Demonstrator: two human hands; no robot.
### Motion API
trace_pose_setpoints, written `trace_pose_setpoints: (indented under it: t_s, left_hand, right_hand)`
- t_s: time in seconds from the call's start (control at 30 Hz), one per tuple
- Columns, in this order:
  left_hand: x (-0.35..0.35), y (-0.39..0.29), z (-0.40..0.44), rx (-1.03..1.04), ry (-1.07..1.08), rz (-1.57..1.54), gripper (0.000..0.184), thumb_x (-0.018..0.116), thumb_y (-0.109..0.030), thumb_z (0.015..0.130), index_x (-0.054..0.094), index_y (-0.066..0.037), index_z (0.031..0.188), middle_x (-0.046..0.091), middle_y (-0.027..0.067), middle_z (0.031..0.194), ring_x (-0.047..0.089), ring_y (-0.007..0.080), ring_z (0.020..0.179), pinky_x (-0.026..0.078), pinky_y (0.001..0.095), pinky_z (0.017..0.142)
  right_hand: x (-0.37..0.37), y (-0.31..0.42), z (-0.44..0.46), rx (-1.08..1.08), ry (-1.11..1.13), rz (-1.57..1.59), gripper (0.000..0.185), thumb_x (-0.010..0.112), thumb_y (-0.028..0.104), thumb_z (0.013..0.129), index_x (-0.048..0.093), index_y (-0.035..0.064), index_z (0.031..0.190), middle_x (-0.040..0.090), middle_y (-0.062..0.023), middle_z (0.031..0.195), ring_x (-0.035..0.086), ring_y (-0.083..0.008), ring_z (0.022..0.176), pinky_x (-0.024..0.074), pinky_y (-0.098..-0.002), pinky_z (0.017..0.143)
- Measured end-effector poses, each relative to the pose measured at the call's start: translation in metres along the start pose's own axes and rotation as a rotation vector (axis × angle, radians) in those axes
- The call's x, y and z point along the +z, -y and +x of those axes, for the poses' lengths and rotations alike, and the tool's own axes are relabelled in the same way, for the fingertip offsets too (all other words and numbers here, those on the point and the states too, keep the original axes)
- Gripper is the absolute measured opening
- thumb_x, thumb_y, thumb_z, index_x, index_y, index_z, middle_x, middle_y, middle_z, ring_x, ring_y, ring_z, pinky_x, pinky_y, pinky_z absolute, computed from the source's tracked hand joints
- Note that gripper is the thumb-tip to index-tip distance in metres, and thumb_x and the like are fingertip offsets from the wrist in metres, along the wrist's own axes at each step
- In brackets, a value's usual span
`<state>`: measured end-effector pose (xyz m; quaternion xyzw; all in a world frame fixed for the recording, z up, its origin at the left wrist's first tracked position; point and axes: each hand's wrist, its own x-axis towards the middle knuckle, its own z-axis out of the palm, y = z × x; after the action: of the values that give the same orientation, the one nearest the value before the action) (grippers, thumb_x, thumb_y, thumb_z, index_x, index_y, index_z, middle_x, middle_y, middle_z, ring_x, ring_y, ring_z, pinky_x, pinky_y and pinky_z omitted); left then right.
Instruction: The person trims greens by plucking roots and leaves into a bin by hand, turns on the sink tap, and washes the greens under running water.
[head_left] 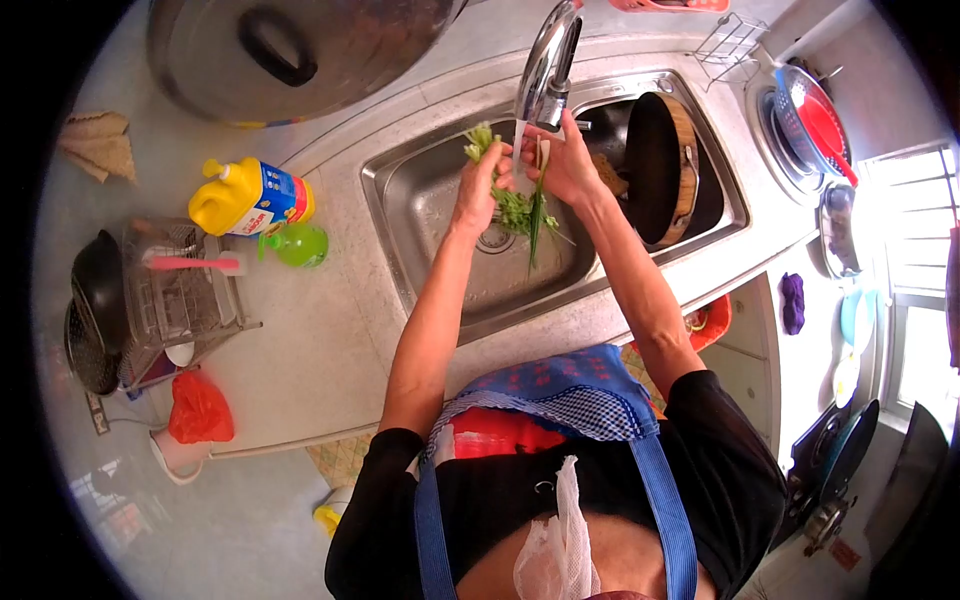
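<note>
My left hand (482,185) is closed around a bunch of leafy green herbs (515,210) over the left sink basin (440,255). Pale stems stick out above that fist, and the leaves hang towards the drain. Close beside it, my right hand (568,165) holds a scallion (538,205), its white end up and its long green leaves hanging down. A stream of water (518,145) runs from the chrome faucet (545,65) between the two hands. Some of my right fingers are hidden behind the scallion.
A wok (655,170) with a wooden rim stands in the right basin. Left of the sink are a yellow detergent jug (250,198), a green bottle (298,245) and a wire dish rack (180,290). A large lid (340,50) lies behind; a blue colander (800,110) sits right.
</note>
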<state>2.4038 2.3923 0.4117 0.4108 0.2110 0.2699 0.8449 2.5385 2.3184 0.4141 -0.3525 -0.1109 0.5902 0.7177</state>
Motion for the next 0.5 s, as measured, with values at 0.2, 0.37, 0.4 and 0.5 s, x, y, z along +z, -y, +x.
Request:
trace_pose_setpoints:
  t_s: [0.2, 0.37, 0.4, 0.5]
  left_hand:
    - [0.015, 0.002, -0.007, 0.228, 0.024, 0.659, 0.015, 0.059, -0.016, 0.081, 0.056, -0.006, 0.091, 0.053, 0.0006, 0.075, 0.046, 0.0035, 0.063, 0.037, 0.0239, 0.055]
    - [0.005, 0.002, 0.0, 0.116, -0.06, 0.533, 0.012, 0.064, -0.014, 0.078, 0.06, -0.007, 0.086, 0.055, -0.002, 0.073, 0.046, 0.0033, 0.063, 0.034, 0.0227, 0.053]
    - [-0.001, 0.001, 0.003, 0.064, -0.006, 0.375, 0.011, 0.065, -0.015, 0.078, 0.06, -0.008, 0.086, 0.054, -0.0035, 0.072, 0.044, 0.0035, 0.062, 0.033, 0.0227, 0.052]
    - [0.004, -0.004, 0.002, 0.004, 0.031, 0.132, 0.011, 0.066, -0.016, 0.078, 0.06, -0.009, 0.085, 0.052, -0.005, 0.071, 0.042, 0.0041, 0.059, 0.03, 0.0222, 0.049]
  right_hand:
    - [0.019, -0.014, 0.011, -0.02, -0.015, 0.008, 0.073, 0.033, 0.063, 0.083, 0.047, -0.002, 0.114, 0.057, -0.0106, 0.101, 0.053, -0.0216, 0.087, 0.0404, -0.0336, 0.079]
    - [0.029, -0.009, -0.002, -0.026, 0.085, -0.037, 0.059, 0.033, 0.047, 0.09, 0.048, -0.0053, 0.113, 0.058, -0.0103, 0.092, 0.055, -0.0218, 0.085, 0.0437, -0.0379, 0.078]
    - [0.033, -0.01, -0.003, -0.091, 0.078, -0.041, 0.049, 0.037, 0.039, 0.091, 0.052, -0.0039, 0.109, 0.058, -0.0092, 0.091, 0.055, -0.0206, 0.083, 0.0451, -0.0366, 0.074]
    - [0.028, -0.006, -0.009, -0.103, 0.115, -0.057, 0.033, 0.044, 0.025, 0.09, 0.055, -0.0007, 0.108, 0.058, -0.0088, 0.092, 0.055, -0.0193, 0.08, 0.0463, -0.0341, 0.069]
